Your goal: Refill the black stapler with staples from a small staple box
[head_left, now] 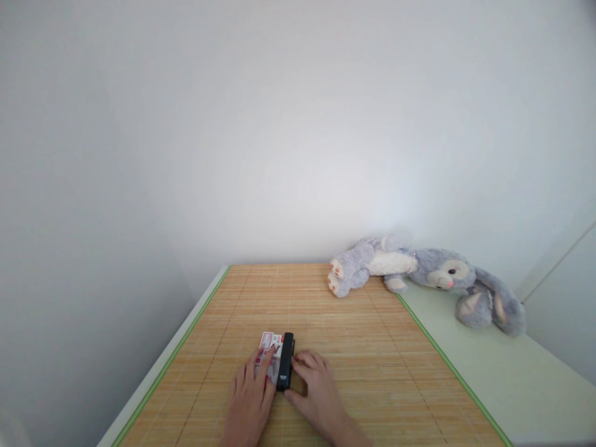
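A black stapler [285,360] lies lengthwise on the bamboo mat, near the front. Along its left side is a small white and red printed box [267,339], partly covered by fingers. My left hand [251,386] rests on this box with its fingers stretched out and lying flat, the thumb close to the stapler's near end. From the right, my right hand [316,388] holds the stapler, the thumb at the near end and the fingertips against its right side. Whether the box and stapler touch is hard to tell.
The bamboo mat [335,329] with green edging covers most of the white table [503,379]. At the back right a grey plush rabbit [391,263] lies on its side, partly on the mat, against the white wall [288,136].
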`<state>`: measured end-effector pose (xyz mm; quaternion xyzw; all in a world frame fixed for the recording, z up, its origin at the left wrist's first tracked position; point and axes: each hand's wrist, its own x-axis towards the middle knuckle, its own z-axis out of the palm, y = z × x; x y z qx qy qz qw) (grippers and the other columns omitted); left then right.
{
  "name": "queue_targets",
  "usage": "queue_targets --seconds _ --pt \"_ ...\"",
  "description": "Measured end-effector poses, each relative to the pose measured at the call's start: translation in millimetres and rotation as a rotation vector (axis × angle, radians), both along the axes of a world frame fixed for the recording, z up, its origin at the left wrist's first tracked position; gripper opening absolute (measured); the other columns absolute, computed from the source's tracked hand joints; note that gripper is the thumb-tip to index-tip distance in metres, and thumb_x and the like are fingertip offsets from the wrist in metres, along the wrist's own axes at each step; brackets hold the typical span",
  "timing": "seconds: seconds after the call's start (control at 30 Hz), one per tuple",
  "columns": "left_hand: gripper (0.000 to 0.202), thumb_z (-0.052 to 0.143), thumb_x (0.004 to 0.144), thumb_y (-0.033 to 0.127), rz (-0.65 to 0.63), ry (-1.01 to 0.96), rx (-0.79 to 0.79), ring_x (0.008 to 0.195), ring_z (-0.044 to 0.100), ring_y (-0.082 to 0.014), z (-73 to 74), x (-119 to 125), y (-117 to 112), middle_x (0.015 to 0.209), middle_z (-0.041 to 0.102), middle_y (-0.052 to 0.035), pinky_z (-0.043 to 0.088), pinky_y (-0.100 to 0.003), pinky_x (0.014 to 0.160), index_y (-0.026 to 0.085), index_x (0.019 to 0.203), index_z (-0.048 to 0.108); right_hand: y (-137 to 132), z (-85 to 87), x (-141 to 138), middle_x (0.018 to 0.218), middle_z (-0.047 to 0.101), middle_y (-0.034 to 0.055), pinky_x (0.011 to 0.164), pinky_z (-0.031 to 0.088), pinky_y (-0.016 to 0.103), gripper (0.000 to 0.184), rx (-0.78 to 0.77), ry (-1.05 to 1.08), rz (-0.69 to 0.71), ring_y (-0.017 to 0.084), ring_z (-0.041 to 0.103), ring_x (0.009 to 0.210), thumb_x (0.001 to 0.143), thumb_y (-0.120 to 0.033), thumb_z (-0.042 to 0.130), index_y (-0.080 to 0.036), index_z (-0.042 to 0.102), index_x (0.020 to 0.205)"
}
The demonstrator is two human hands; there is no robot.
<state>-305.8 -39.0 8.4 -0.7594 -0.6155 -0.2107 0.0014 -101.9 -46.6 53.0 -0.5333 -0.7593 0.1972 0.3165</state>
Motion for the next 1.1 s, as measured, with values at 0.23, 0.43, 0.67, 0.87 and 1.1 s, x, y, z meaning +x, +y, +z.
queue_targets --seconds 0.23,0.43,0.67,0.87,1.1 --pt "0.054 0.039 0.099 0.022 0.132 0.128 0.071 0.127 0.05 -0.0255 -4.9 -43.9 29.7 0.15 0.05 -0.0067 0.043 -0.044 0.103 0.034 0.151 0.042 30.9 -6.0 -52.7 0.13 0.065 0.0019 0.109 0.038 0.042 0.056 0.053 0.026 0.018 0.027 0.053 0.124 0.077 -0.032 0.079 -0.034 0.063 0.13" --pt "0.055 0.035 0.1 0.022 0.22 0.067 0.045 0.128 0.048 -0.0246 -2.9 -57.6 42.4 0.151 0.048 -0.0059 0.041 -0.044 0.105 0.035 0.154 0.037 43.9 -8.3 -71.1 0.133 0.066 -0.002 0.115 0.032 0.043 0.054 0.061 0.01 0.006 0.025 0.051 0.129 0.078 -0.038 0.08 -0.035 0.064 0.13" --pt "0.055 0.034 0.1 0.024 0.255 0.026 0.02 0.129 0.047 -0.0281 -3.3 -56.1 40.2 0.155 0.045 -0.0052 0.041 -0.049 0.105 0.036 0.154 0.037 45.6 -12.1 -71.9 0.136 0.065 -0.001 0.116 0.03 0.046 0.054 0.048 -0.013 0.005 0.027 0.049 0.132 0.082 -0.044 0.077 -0.035 0.062 0.133" --pt "0.053 0.034 0.101 0.027 0.266 0.008 0.03 0.127 0.047 -0.0282 0.7 -53.5 37.5 0.153 0.046 -0.0067 0.041 -0.05 0.105 0.035 0.153 0.039 44.4 -9.3 -72.0 0.137 0.064 -0.0003 0.116 0.028 0.048 0.054 0.044 -0.046 0.009 0.028 0.048 0.132 0.084 -0.044 0.075 -0.035 0.06 0.135" --pt "0.053 0.033 0.101 0.028 0.287 0.025 0.018 0.126 0.048 -0.0282 1.6 -51.9 36.0 0.153 0.048 -0.0044 0.04 -0.051 0.106 0.038 0.153 0.037 42.0 -2.4 -71.6 0.131 0.068 0.0004 0.113 0.032 0.046 0.049 0.062 -0.048 0.02 0.027 0.051 0.127 0.085 -0.044 0.074 -0.034 0.062 0.131"
